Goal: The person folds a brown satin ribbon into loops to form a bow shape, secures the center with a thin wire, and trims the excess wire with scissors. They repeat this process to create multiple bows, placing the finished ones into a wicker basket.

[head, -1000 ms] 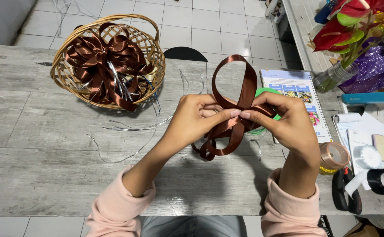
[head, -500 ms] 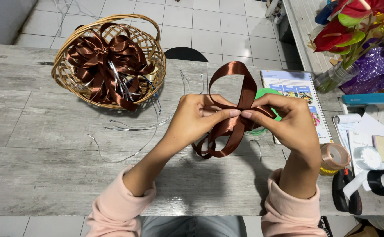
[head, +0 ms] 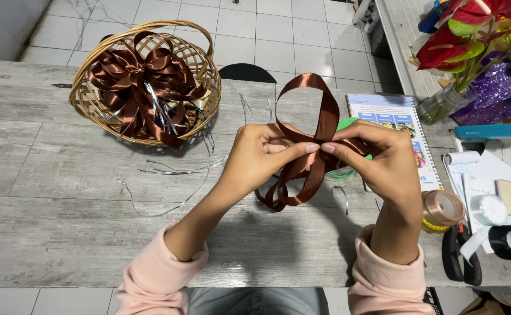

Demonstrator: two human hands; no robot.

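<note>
We pinch brown satin ribbon [head: 308, 146] mid-bench: left hand [head: 261, 154] and right hand [head: 384, 163] both closed on crossing. One upper loop formed, lower loops hanging; finished brown bow in wicker basket [head: 92, 81], far-left corner.

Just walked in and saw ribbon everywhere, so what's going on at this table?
A person in pink sleeves is folding a brown satin ribbon into loops above a grey wooden table. The left hand and the right hand pinch it together at the centre, with one loop standing up and others hanging below. A wicker basket to the left holds a finished brown bow. Thin wires lie on the table, and ribbon rolls sit to the right.
</note>
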